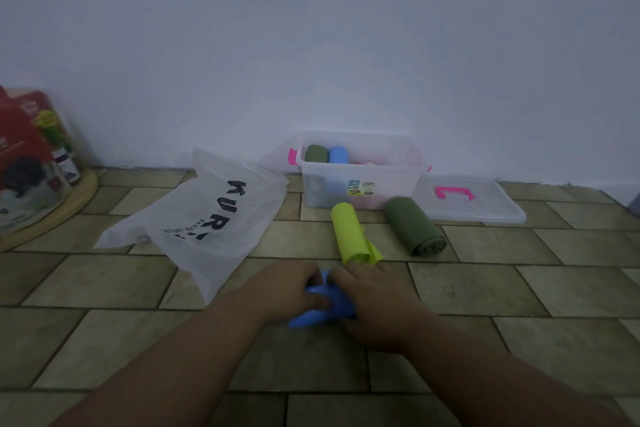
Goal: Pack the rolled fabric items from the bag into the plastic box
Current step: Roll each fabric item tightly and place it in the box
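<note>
A blue fabric piece [311,314] lies on the tiled floor in front of me, gripped from both sides by my left hand [284,288] and my right hand [374,298]. Just beyond lie a lime-green roll [349,232], partly unrolled at its near end, and a dark green roll [414,227]. The clear plastic box [360,180] stands open against the wall. Inside it are an olive roll [316,153], a blue roll [338,155] and something pink, mostly hidden. The white plastic bag [204,218] lies flat to the left.
The box's clear lid [485,208] with a pink handle lies on the floor right of the box. A round wooden board [69,204] with a red package [27,156] stands at the far left by the wall.
</note>
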